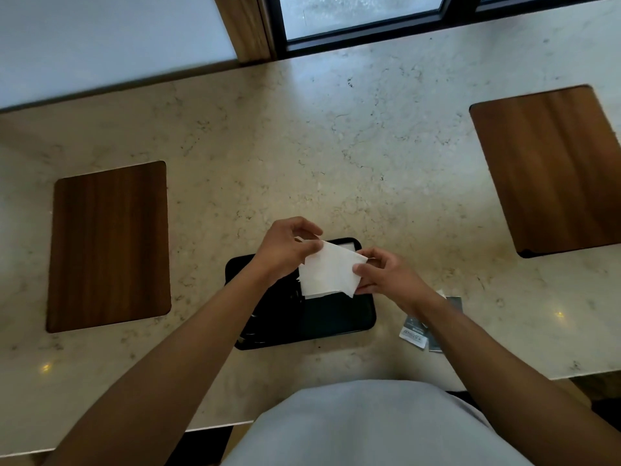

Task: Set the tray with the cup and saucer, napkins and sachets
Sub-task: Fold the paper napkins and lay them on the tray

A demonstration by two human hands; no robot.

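A black rectangular tray point(336, 317) lies on the marble counter near its front edge. Above the tray's far half I hold a white paper napkin point(327, 272) between both hands. My left hand point(285, 247) pinches its upper left corner. My right hand point(383, 274) grips its right edge. A bit of white shows at the tray's far right corner behind the napkin. Several grey and white sachets point(416, 332) lie on the counter to the right of the tray, partly hidden by my right forearm. No cup or saucer is in view.
Two brown wooden boards sit in the marble counter point(302, 146), one at the left point(109, 247) and one at the far right point(551, 169). A window and a wooden frame stand behind the counter. My grey shirt fills the bottom of the view.
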